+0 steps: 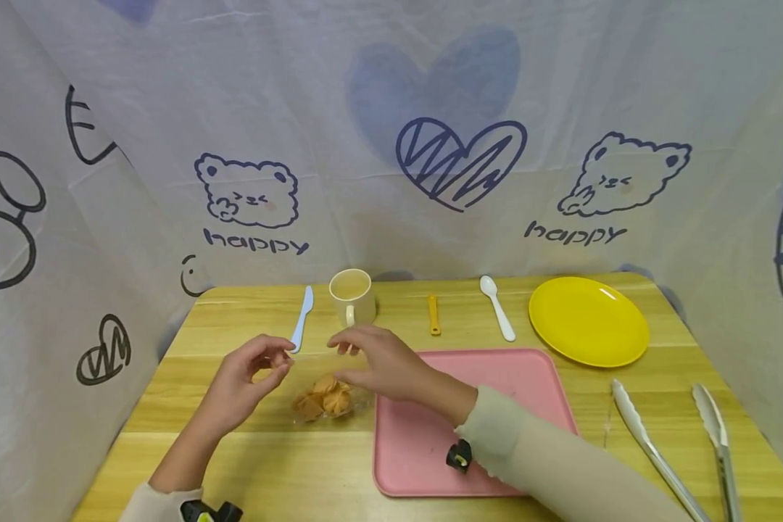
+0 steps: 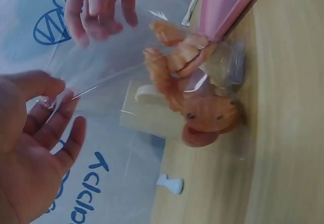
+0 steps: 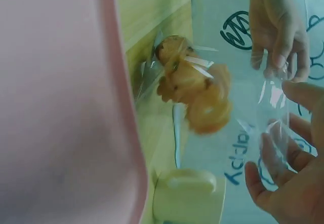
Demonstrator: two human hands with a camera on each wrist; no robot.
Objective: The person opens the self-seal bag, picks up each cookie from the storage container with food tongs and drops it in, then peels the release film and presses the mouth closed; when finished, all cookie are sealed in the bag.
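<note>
A clear plastic bag [image 2: 114, 89] holds several golden-brown pastry-like pieces [image 1: 326, 397] at its lower end, above the wooden table and left of the pink tray. My left hand [image 1: 251, 377] pinches the bag's upper edge between thumb and fingers, where the film bunches a little. My right hand [image 1: 385, 362] hovers on the bag's other side, its fingers loosely bent and spread. In the right wrist view, the right fingers [image 3: 277, 153] show through the film. Whether they touch it is hard to tell.
A cream mug [image 1: 354, 297] stands behind the bag, with a pale blue knife [image 1: 303, 319] left of it. Rightward lie a yellow handle-like piece [image 1: 433, 315], a white spoon [image 1: 498, 308], a yellow plate [image 1: 589, 321] and metal tongs [image 1: 652, 449]. The pink tray [image 1: 424, 464] lies under my right forearm.
</note>
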